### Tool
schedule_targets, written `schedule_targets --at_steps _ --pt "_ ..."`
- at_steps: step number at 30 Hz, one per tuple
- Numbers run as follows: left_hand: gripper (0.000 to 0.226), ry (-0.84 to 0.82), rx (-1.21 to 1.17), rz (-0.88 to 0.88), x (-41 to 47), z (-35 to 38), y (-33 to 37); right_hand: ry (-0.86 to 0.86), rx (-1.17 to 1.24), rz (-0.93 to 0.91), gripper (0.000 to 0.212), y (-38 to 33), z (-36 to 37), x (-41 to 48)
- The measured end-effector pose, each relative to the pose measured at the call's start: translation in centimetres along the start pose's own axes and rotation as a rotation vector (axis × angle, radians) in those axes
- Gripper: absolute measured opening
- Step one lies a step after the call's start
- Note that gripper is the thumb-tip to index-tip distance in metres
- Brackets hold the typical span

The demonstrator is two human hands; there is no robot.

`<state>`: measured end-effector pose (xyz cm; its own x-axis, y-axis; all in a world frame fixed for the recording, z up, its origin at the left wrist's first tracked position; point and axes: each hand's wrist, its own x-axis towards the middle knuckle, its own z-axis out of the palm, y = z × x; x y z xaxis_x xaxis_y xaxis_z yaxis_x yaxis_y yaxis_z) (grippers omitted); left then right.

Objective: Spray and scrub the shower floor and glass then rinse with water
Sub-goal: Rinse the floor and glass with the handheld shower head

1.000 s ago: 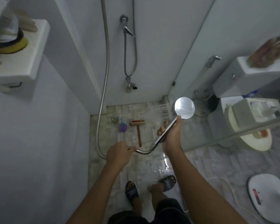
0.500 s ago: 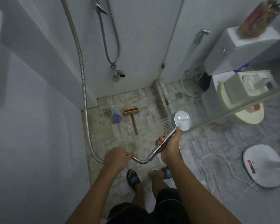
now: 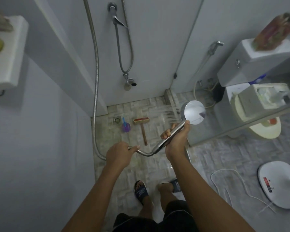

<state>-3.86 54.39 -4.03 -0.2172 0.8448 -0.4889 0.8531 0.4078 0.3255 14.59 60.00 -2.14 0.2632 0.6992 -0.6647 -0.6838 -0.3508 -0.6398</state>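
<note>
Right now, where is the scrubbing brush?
In the head view the brush lies flat on the shower floor, left of centre, just right of the purple cup and floor drain, beyond the left hand.

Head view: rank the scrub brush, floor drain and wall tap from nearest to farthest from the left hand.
1. Scrub brush, on the floor just ahead, handle toward the left hand.
2. Floor drain, back left corner.
3. Wall tap, on the back wall.

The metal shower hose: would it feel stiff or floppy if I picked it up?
Probably floppy: the shower hose hangs down and curves up into the left hand. Likely slippery too: the shower head sprays water nearby. Its ribbed metal suggests some weight.
</note>
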Motion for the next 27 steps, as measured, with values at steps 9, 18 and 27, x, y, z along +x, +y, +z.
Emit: schedule_targets --at_steps 9,18,27 --pt "0.061 0.044 -0.016 -0.006 -0.9 -0.1 0.0 -0.033 -0.023 -0.048 0.052 -0.4 1.0 -1.3" --pt "0.061 0.048 -0.025 -0.003 -0.9 -0.1 0.2 -0.078 -0.08 -0.113 0.054 -0.1 0.6 -1.4" --pt "0.061 0.051 -0.044 -0.005 -1.3 -0.5 -1.2 -0.112 -0.136 -0.068 0.055 0.9 1.5 -1.9"
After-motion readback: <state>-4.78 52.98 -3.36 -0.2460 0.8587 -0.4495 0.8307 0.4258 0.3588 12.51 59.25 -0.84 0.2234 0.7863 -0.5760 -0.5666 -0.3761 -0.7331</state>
